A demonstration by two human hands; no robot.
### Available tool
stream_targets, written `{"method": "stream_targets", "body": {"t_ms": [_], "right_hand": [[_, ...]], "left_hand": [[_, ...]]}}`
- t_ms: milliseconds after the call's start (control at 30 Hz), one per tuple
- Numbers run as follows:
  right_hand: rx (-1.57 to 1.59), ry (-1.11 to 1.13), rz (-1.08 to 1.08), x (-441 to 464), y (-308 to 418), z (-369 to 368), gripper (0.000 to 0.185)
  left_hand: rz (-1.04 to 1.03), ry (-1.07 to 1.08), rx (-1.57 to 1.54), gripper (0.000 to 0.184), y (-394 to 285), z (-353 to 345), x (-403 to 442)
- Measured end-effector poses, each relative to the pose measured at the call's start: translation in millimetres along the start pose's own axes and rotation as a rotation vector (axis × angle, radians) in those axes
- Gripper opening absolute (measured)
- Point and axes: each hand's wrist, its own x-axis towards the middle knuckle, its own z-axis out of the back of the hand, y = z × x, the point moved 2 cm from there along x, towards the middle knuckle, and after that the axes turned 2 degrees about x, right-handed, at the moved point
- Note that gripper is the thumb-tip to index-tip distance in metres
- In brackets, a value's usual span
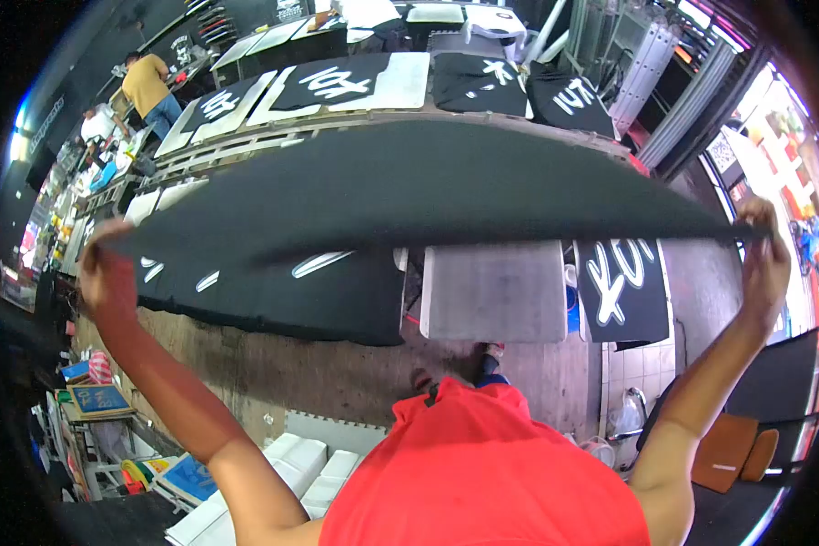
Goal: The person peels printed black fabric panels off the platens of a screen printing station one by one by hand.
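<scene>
A wide black cloth (428,182) is stretched in the air between my raised arms, its near edge slightly blurred. At its left end, my left hand (109,273) has its fingers closed on a corner. My right hand (763,250) pinches the opposite corner at the far right. Below the cloth's near edge lies a flat grey board (493,293). To its left, a black fabric piece with white marks (273,296) covers another board, partly hidden by the cloth. On the right is a black piece with white lettering (623,296).
Beyond the cloth, more boards carry black printed pieces (328,84). A person in a yellow top (146,86) stands at the far left, near another in white (100,126). White boxes (282,473) sit near my left elbow; a brown chair (726,453) is at right.
</scene>
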Motion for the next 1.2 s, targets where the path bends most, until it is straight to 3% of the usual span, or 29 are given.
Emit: {"method": "stream_targets", "body": {"t_ms": [33,67,133,400,467,500,567,633,767,833,900,1000,1100,1167,1200], "right_hand": [[-0.065,-0.008,-0.149,-23,7,-6,0.056],[-0.043,0.019,-0.138,-42,16,-15,0.065],[-0.085,0.02,-0.292,-90,17,-6,0.07],[0.24,0.158,-0.626,-169,26,-44,0.041],[0.267,0.231,-0.75,-177,21,-53,0.039],[0.267,0.278,-0.82,-181,16,-58,0.038],[0.324,0.302,-1.13,-220,-10,-55,0.027],[0.334,0.372,-1.285,-237,-26,-66,0.022],[0.297,0.69,-1.356,-257,-53,-80,0.019],[0.543,0.598,-1.59,-257,-58,-85,0.021],[0.45,0.57,-1.588,-265,-80,-79,0.022],[0.326,0.468,-1.578,-300,-122,-56,0.024],[0.269,0.356,-1.556,-329,-147,-23,0.023],[0.191,0.215,-1.566,-361,-163,10,0.023],[0.195,0.255,-1.587,-393,-184,33,0.023]], "left_hand": [[-0.082,0.047,0.165,0.042,-25,-36,-32],[-0.125,0.073,0.175,0.043,-31,-46,-57],[-0.083,0.095,0.185,0.041,-34,-54,-105],[0.353,0.056,-0.126,0.021,-20,-62,-235],[0.688,0.014,-0.115,0.011,-17,-63,-252],[0.693,0.018,-0.115,0.011,-13,-63,-259],[0.936,0.078,-0.044,0.01,4,-65,-275],[1.025,0.133,-0.01,0.011,13,-69,-281],[1.264,0.279,0.134,0.015,29,-81,-295],[1.489,0.386,0.563,0.025,28,-97,-289],[1.496,0.375,0.593,0.034,42,-112,-287],[1.201,0.51,0.893,0.033,54,-156,-260],[1.02,0.545,0.918,0.028,74,-238,-244],[0.973,0.657,0.831,0.026,76,-317,-236],[0.942,0.726,0.78,0.027,78,-358,-242]]}}
